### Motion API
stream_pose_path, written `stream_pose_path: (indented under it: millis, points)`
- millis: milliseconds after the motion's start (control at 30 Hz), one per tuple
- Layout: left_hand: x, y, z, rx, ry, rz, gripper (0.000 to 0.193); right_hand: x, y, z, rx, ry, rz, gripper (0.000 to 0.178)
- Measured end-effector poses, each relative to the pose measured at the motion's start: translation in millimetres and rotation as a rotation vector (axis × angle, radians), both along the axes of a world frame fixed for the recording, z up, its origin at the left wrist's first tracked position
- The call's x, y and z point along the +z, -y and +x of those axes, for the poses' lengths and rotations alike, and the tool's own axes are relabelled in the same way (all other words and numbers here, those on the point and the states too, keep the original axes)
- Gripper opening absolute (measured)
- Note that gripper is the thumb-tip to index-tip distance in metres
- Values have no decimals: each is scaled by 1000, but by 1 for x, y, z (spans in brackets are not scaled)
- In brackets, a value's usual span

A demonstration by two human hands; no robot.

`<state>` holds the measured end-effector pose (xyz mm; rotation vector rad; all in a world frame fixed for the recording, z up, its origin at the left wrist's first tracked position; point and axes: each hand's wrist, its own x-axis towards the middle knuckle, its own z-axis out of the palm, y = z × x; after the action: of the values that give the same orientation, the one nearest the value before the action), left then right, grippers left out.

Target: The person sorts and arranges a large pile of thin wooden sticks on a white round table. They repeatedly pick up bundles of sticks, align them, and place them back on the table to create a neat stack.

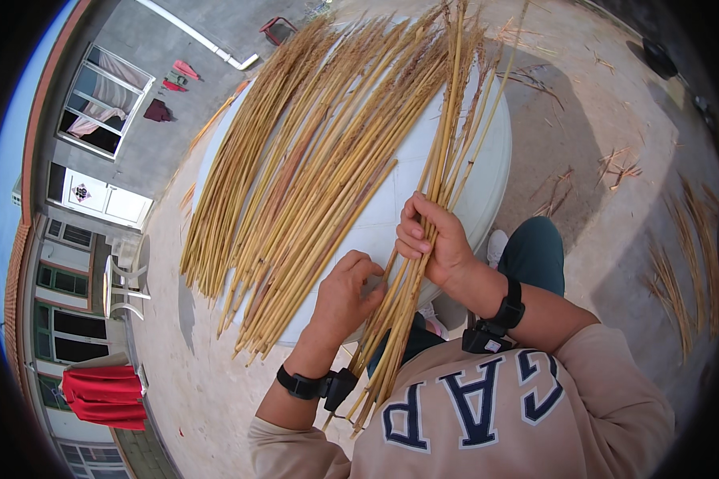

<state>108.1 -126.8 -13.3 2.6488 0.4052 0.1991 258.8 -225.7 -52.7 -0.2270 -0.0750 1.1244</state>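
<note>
My right hand (433,239) is closed around a bundle of dry reed stalks (407,291). The bundle slants from my lap up across the round white table (479,191), its feathery tops pointing away from me. Just left of the bundle's lower part is my left hand (343,294), its fingers bent, with a gap between thumb and forefinger and nothing seen in it. The thumb comes close to the stalks; whether it touches them I cannot tell. More reed stalks (319,199) lie in side-by-side groups over the tabletop, tufted ends at the far side.
Loose stalks (691,263) lie on the concrete floor at the right, with broken bits (619,168) scattered nearer the table. A white chair (124,287) stands left, near a hanging red garment (104,397). A grey wall with a window (104,100) rises beyond.
</note>
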Motion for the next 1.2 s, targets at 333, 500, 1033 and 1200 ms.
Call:
stream_pose_path:
  millis: [333, 500, 1033, 1200]
  points:
    - [-9, -32, -6, 202, 14, 372, 18, -1, 1, 0, 15, -5, 13, 22]
    - [-11, -35, -10, 262, 148, 232, 17, -2, -1, 0, -4, -5, 7, 20]
    - [29, 20, -68, 444, 219, -479, 18, 7, -3, -4, -84, 67, -77, 31]
    - [25, 33, -74, 413, 180, -454, 18, 0, -6, -3, -89, 124, -138, 26]
